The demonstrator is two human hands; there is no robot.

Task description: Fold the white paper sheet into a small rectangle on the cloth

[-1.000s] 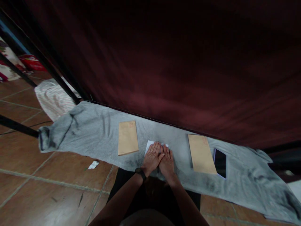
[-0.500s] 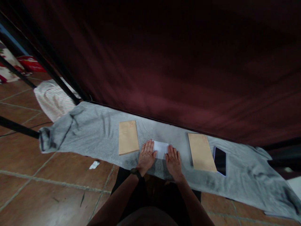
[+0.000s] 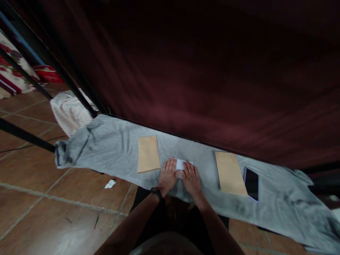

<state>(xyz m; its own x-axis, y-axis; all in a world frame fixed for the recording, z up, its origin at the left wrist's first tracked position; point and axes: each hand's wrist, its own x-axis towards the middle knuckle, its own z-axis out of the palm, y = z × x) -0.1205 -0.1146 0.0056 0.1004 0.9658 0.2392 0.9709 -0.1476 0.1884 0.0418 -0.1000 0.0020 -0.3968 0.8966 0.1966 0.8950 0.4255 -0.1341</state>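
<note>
A small white sheet of paper (image 3: 180,164) lies on the grey cloth (image 3: 119,156), partly covered by both hands. My left hand (image 3: 168,175) rests flat on its left side, fingers stretched out and pointing away from me. On the paper's right side my right hand (image 3: 191,178) lies flat, its fingers extended too. The thumbs are close together over the paper's near part. To the left of my left hand is a brown paper envelope (image 3: 148,154). Further off on the right lies a brown envelope stack (image 3: 230,173), how many I cannot tell.
A phone (image 3: 251,184) with a dark screen lies beside the right-hand envelopes. A dark red curtain (image 3: 186,88) hangs behind the cloth. Black metal poles (image 3: 26,135) and a striped cloth (image 3: 73,111) are at the left. A white scrap (image 3: 110,183) lies on the tiled floor.
My right hand has slid left across the paper, closer to my left hand, covering more of it. The whole view has shifted slightly.
</note>
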